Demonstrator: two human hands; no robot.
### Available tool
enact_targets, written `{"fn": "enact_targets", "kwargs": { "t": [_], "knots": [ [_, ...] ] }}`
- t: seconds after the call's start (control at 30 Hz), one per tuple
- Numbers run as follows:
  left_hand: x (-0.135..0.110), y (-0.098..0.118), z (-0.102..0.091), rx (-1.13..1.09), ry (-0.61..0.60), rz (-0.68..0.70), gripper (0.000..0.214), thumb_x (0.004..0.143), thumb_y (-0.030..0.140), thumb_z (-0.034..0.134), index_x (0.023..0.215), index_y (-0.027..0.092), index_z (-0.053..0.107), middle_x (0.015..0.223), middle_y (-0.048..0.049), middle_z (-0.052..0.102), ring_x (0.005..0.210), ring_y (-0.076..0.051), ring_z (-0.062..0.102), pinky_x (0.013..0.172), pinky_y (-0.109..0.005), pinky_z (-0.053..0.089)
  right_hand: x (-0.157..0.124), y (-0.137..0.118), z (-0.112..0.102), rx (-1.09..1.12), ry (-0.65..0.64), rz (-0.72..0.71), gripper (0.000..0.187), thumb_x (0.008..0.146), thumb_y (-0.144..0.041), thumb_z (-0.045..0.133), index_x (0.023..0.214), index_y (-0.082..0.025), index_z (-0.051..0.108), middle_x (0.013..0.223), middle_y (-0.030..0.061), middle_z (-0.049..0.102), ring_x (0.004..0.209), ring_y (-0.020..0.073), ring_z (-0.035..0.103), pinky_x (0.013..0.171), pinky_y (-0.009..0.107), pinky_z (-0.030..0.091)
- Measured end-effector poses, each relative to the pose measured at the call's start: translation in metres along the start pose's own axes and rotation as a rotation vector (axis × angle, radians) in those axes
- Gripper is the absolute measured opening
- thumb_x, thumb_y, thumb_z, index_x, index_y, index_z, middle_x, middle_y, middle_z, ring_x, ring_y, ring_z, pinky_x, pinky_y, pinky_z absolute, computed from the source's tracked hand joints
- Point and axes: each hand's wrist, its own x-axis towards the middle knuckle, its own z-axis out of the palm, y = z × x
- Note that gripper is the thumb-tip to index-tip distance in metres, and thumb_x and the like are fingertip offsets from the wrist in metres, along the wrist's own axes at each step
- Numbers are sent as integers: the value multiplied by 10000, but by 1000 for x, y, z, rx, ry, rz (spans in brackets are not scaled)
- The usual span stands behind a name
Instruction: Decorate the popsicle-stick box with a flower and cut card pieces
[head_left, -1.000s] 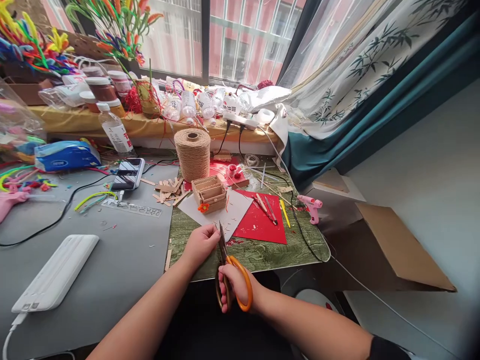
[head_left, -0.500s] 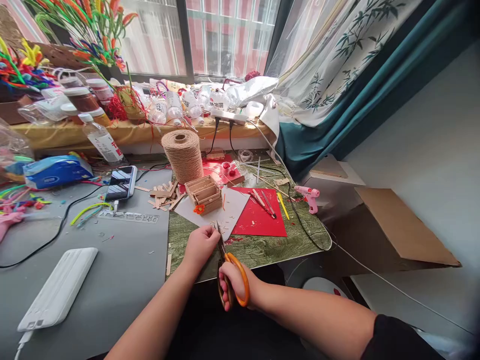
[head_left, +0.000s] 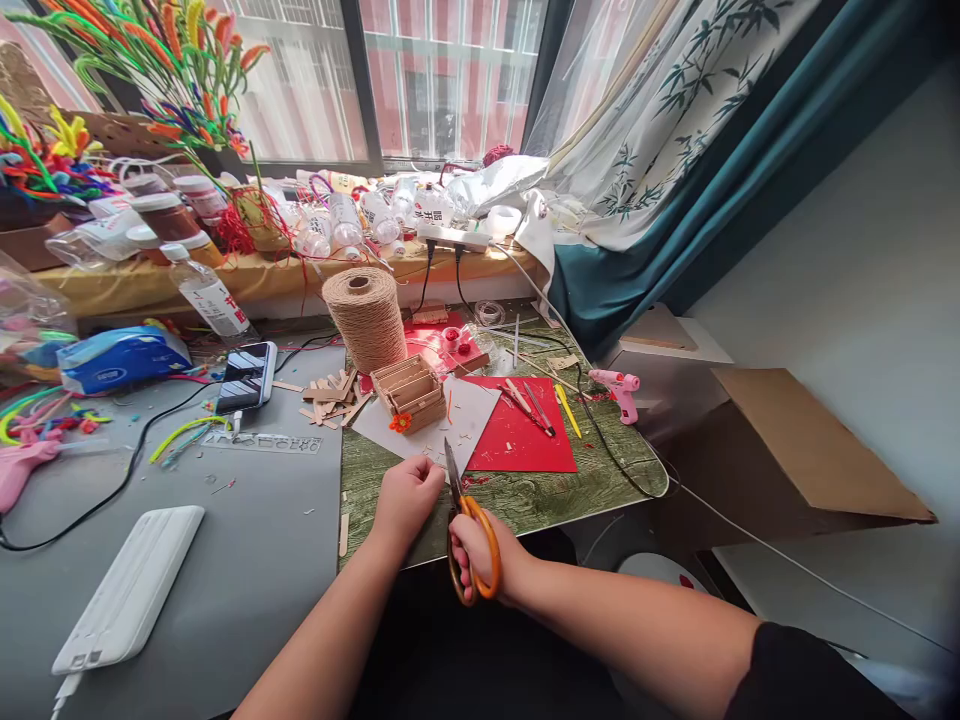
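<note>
My right hand (head_left: 480, 555) grips orange-handled scissors (head_left: 466, 520), fingers through the loops, blades pointing up and away over the green mat (head_left: 525, 495). My left hand (head_left: 409, 495) is curled just left of the blades, pinching something too small to make out at the blade tips. A little beyond both hands lie a white sheet (head_left: 450, 420) and a red sheet (head_left: 525, 440). A small wooden stick box (head_left: 409, 390) with an orange flower stands on the white sheet.
A jute twine spool (head_left: 366, 318) stands behind the box, with loose wooden sticks (head_left: 326, 392) beside it. Phone (head_left: 247, 375), ruler (head_left: 259, 440) and white power bank (head_left: 131, 588) lie left. A pink glue gun (head_left: 616, 390) sits right, its cable trailing off. Bottles and pipe-cleaner flowers crowd the windowsill.
The view shifted slightly. Both hands stayed at the mat's near edge; the scissors' blades appear a little more tilted to the right and my left hand more curled.
</note>
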Motion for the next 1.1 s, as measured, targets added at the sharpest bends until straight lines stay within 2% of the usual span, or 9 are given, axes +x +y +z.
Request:
{"fn": "enact_targets", "kwargs": {
  "t": [0.1, 0.2, 0.33, 0.4, 0.57, 0.7, 0.87, 1.03, 1.1],
  "knots": [
    [0, -2, -2, -64, -14, -18, 265, 835, 313, 527, 600, 204, 472, 549, 52, 465, 572, -119, 425, 588, -240, 338, -1, -6, -5, -69, 39, -1, 246, 879, -403, 547, 742, -219, 456, 445, -85, 429, 331, 88, 406, 358, 218, 450],
    [0, -7, -4, -150, -19, -47, 268, 860, 326, 525, 621, 208, 498, 535, 50, 497, 550, -123, 441, 583, -240, 363, -1, -5, -7, -83, 10, -7, 293, 896, -451, 568, 750, -213, 478, 455, -82, 456, 326, 93, 422, 342, 233, 463],
    [1, -14, -5, -298, -15, -64, 268, 908, 369, 539, 694, 208, 540, 553, 50, 523, 536, -120, 444, 575, -236, 379, -2, -1, -7, -85, -30, -43, 364, 873, -500, 598, 701, -191, 514, 507, -33, 547, 331, 108, 476, 322, 256, 476],
    [1, -16, -4, -383, -17, -76, 262, 923, 387, 545, 732, 207, 555, 570, 49, 529, 533, -117, 446, 559, -232, 372, -5, -3, -10, -89, -46, -63, 385, 852, -516, 613, 674, -188, 519, 491, -33, 538, 313, 108, 464, 308, 254, 462],
    [2, -17, -4, -533, -36, -79, 251, 913, 425, 619, 803, 199, 610, 636, 29, 590, 572, -120, 497, 577, -232, 405, -14, -18, -36, -108, -1, -156, 408, 827, -549, 651, 669, -198, 516, 420, -74, 444, 301, 99, 420, 308, 230, 428],
    [1, -15, -5, -538, -49, -64, 261, 900, 438, 660, 823, 188, 651, 669, 8, 637, 610, -129, 537, 621, -240, 440, -17, -24, -58, -22, 68, -193, 423, 799, -584, 685, 737, -198, 524, 454, -85, 482, 317, 83, 419, 319, 215, 428],
    [1, -15, -4, -513, -66, -71, 307, 907, 477, 658, 859, 177, 697, 710, -14, 675, 648, -140, 569, 650, -247, 459, -20, -16, -64, -56, 27, -223, 500, 807, -664, 665, 789, -177, 549, 616, 35, 696, 347, 115, 521, 345, 248, 467],
    [-3, -12, -3, -460, -31, -49, 353, 940, 512, 578, 861, 182, 672, 689, -12, 657, 630, -154, 566, 638, -259, 458, -19, -14, -62, -35, 44, -262, 546, 801, -677, 710, 841, -143, 606, 793, 137, 772, 624, 201, 733, 576, 295, 592],
    [-3, -9, -8, -305, -12, -15, 350, 957, 503, 535, 864, 194, 667, 703, -16, 667, 644, -165, 584, 653, -264, 451, -17, -16, -65, 28, 47, -291, 602, 809, -751, 660, 847, -156, 577, 863, 169, 783, 705, 233, 762, 624, 322, 600]
  ]
}}
